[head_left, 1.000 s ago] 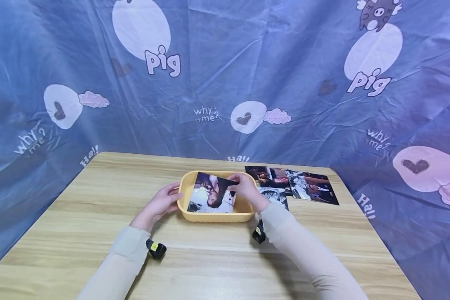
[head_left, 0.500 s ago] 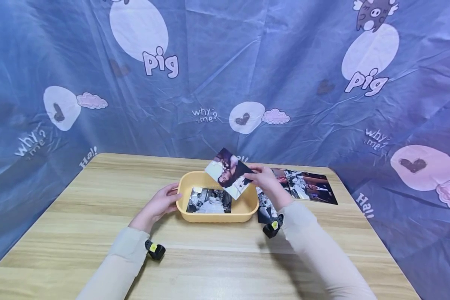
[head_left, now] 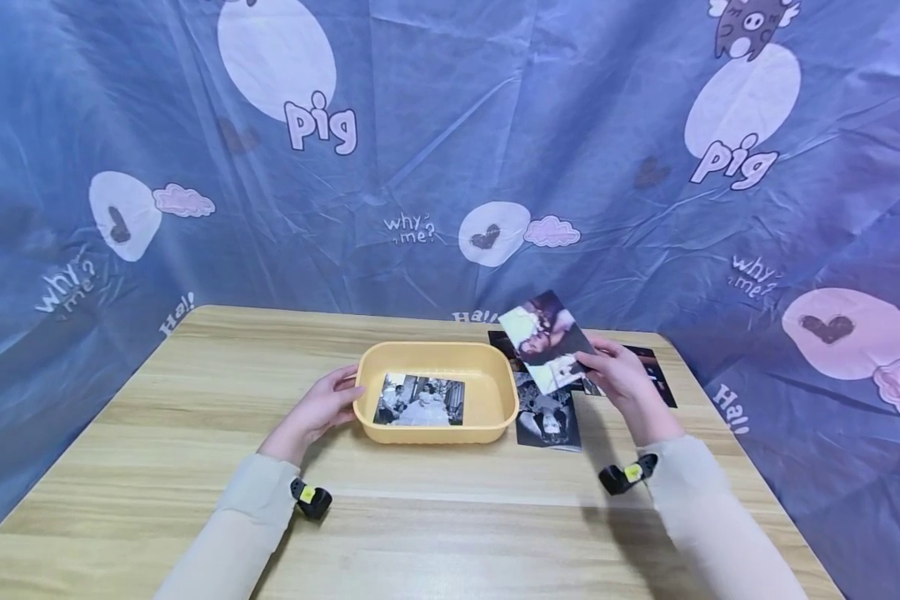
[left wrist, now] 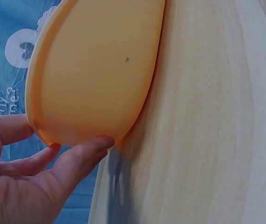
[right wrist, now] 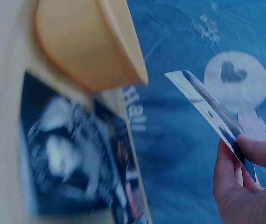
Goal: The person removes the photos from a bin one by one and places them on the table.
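Note:
A yellow plastic basin [head_left: 489,398] stands on the table, with a black-and-white photo [head_left: 420,402] lying on its floor. My left hand [head_left: 328,402] grips the basin's left end between thumb and fingers; the left wrist view shows the thumb [left wrist: 84,156] on the outer wall. To the right of the basin, my right hand [head_left: 621,375] pinches a colour photo [head_left: 543,342] by its corner and holds it up, tilted, above other photos. In the right wrist view that photo [right wrist: 212,116] appears nearly edge-on.
A dark black-and-white photo [head_left: 547,423] lies against the basin's right side. Several more photos [head_left: 654,375] lie behind it and to the right, partly hidden by my hand and the raised photo. A blue printed cloth [head_left: 420,167] hangs behind the table [head_left: 420,517].
My right hand has lifted the colour photo out of the basin and carried it right, over the photos on the table. The black-and-white photo beneath is uncovered. My left hand stays put.

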A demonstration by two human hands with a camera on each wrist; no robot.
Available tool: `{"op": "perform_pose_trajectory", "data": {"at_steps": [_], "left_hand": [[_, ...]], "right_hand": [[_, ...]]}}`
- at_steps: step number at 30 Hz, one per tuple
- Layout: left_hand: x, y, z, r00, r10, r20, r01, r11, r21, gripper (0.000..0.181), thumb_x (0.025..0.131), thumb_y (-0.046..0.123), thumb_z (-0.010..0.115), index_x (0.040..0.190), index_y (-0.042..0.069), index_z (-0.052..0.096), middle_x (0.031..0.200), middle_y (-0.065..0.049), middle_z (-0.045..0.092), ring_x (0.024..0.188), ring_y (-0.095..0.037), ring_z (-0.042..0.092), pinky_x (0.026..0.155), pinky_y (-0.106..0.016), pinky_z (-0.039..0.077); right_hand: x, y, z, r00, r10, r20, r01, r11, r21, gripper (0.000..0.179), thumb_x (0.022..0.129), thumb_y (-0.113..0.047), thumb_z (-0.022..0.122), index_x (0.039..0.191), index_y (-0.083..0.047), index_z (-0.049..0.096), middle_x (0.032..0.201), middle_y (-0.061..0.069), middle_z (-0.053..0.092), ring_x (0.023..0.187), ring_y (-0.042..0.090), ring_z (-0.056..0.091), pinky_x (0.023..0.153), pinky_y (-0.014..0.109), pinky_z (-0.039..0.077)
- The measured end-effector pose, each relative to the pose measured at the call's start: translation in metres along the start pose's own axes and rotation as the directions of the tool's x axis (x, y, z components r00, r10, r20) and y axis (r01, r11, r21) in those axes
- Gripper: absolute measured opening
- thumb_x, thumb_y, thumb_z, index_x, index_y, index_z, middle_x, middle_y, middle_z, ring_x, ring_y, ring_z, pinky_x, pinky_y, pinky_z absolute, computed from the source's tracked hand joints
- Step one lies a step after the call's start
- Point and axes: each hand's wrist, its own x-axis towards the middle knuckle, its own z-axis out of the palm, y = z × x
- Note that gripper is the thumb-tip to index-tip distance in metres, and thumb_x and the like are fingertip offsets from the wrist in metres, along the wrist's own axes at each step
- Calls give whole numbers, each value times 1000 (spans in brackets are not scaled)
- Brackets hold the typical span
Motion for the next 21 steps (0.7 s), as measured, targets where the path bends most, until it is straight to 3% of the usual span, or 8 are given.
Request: {"op": "perform_pose_trajectory", "data": {"at_steps": [6, 10, 14, 18, 21], "left_hand": [[1, 1, 1, 1000, 1, 4, -1, 1000, -4, 59, 100, 4, 44, 151, -6, 16, 151, -34, 25, 130, -50, 42, 102, -50, 49], [1, 0, 1, 1000, -2, 7, 2, 1000, -8, 59, 100, 4, 44, 151, -6, 16, 151, -34, 25, 130, -50, 41, 103, -50, 48], [1, 0, 2, 1000, -5, 2, 5, 1000, -7, 59, 100, 4, 44, 151, -6, 16, 151, -33, 25, 130, -50, 42, 103, -50, 48], [2, 1, 1, 1000, 0, -4, 0, 1000, -7, 59, 100, 3, 44, 151, -6, 17, 150, -34, 26, 130, -50, 42, 102, -49, 49], [2, 1, 0, 1000, 0, -6, 0, 1000, -9, 59, 100, 3, 44, 151, -5, 16, 150, -34, 26, 130, -50, 42, 102, -49, 49]], "right_hand": [[-23, 14, -37, 996, 72, -59, -68, 996, 64, 35, 92, 7, 51, 77, -21, 64, 74, -10, 63, 69, 0, 60, 64, 11, 55], [-38, 27, -52, 981, 147, -129, -133, 985, 111, 33, 91, 8, 52, 77, -21, 62, 72, -10, 62, 66, 1, 60, 63, 11, 55], [-49, 42, -61, 962, 212, -174, -187, 971, 149, 28, 92, 6, 53, 82, -20, 58, 73, -10, 61, 66, 0, 60, 67, 11, 56], [-52, 57, -63, 962, 217, -167, -179, 960, 216, 30, 92, 9, 50, 79, -17, 58, 73, -8, 62, 69, 1, 62, 73, 11, 57], [-53, 68, -62, 959, 217, -181, -180, 963, 200, 29, 92, 8, 51, 79, -16, 58, 73, -8, 61, 69, 0, 61, 72, 11, 56]]}}
